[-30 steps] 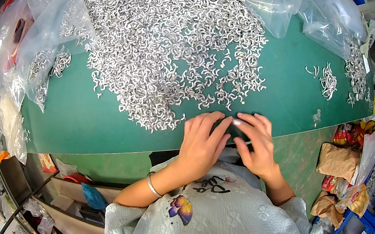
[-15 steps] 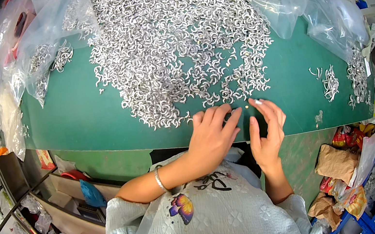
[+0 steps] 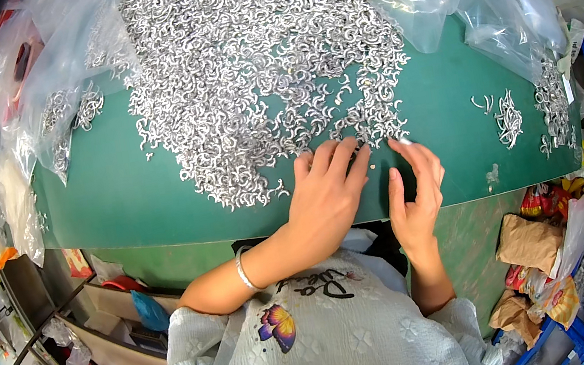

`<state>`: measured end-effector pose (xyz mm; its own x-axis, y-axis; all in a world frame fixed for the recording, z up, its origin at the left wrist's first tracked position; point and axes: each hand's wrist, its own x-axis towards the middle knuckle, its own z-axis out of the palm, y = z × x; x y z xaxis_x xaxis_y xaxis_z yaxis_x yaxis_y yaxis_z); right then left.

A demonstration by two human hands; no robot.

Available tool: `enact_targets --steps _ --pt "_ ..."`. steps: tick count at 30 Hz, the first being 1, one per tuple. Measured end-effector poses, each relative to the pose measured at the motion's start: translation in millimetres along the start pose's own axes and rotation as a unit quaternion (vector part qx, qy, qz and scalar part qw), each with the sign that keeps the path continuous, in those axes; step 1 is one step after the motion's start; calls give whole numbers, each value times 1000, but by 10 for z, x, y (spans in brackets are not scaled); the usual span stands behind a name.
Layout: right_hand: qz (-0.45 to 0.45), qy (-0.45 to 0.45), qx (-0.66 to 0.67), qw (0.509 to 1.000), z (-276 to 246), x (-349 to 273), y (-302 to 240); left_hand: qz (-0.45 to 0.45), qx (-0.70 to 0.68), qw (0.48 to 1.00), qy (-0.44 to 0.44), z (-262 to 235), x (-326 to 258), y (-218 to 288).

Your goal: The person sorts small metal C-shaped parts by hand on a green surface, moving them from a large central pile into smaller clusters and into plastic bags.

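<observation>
A broad heap of small silvery crescent-shaped metal pieces (image 3: 237,76) covers the middle of the green table (image 3: 112,203). At the heap's near edge, my left hand (image 3: 328,196) lies palm down, fingers bent and slightly apart. Its fingertips reach among the nearest pieces, which they partly hide. To its right, my right hand (image 3: 416,197) is turned on its side with thumb and fingers apart, and nothing shows between them. Its index fingertip is close to the heap's front right edge. A tiny pale bit (image 3: 373,166) lies on the table between the hands.
A small separate pile of slim curved pieces (image 3: 508,119) lies at the right, beside more pieces along the table's right edge (image 3: 552,107). Clear plastic bags (image 3: 424,1) flank the heap. Below right are brown paper bags (image 3: 531,244); an open drawer unit (image 3: 92,321) stands lower left.
The view has shifted slightly. My left hand has moved a little forward, its fingertips now over the heap's near edge. My right hand has also come nearer the heap, still with fingers apart.
</observation>
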<state>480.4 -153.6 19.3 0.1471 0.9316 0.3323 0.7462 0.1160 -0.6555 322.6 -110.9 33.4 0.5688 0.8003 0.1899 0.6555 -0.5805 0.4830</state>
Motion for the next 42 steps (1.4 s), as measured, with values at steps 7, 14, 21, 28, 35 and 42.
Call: enact_targets --steps 7,14,21,28,35,42 --pt "16 19 -62 998 -89 75 91 16 73 995 -72 55 -25 109" --pt "4 4 3 1000 -93 61 24 -49 4 998 -26 -36 -119 21" --pt "-35 -51 -20 998 -43 57 -24 -46 11 998 -32 -60 -163 -45" --pt "-39 -90 -94 991 -173 -35 18 -46 -2 998 -41 -89 -191 -45" --pt "-38 -106 -67 991 -139 37 -85 -28 -23 999 -27 -63 -152 -56" --pt "-3 -54 -80 995 -220 -128 57 -54 -26 998 -2 -87 -242 -113"
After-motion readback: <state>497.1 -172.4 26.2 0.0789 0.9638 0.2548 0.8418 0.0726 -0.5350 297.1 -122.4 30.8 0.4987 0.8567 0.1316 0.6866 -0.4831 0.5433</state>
